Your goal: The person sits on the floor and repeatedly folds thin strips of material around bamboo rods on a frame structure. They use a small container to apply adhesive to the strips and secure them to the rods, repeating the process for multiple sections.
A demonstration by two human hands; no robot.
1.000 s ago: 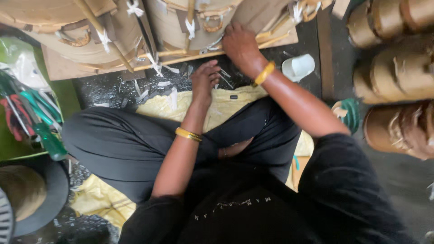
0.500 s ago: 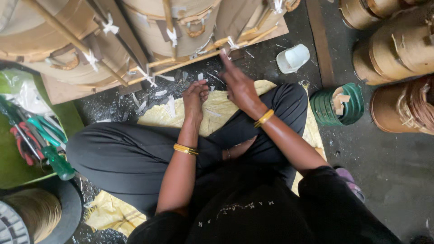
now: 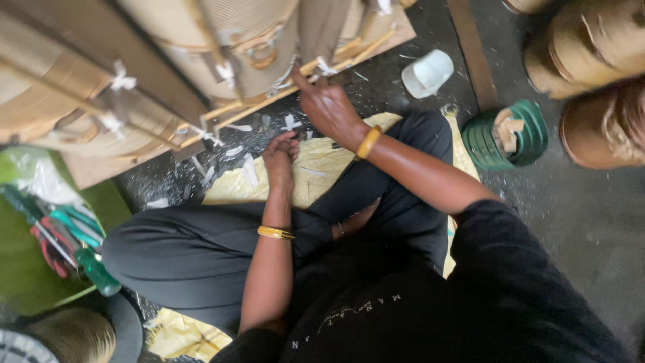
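Head view: right hand (image 3: 327, 106), fingers loosely spread, against wooden frame (image 3: 269, 101); left hand (image 3: 279, 154) curled, empty, over yellow sheet (image 3: 322, 168).

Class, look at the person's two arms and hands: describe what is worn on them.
Both forearms are bare. The left hand has thin gold bangles at its wrist; the right hand has one broader yellow-orange bangle. A black short sleeve covers the right upper arm.

A: Views?
B: One only, head-worn, pointing steeply down over the wearer's own chest and crossed legs.

A: How close?
B: Near. Right hand (image 3: 328, 107) fingers sit upper centre; left hand (image 3: 279, 156) fingers just below-left. Floor (image 3: 591, 215) fills the right side.
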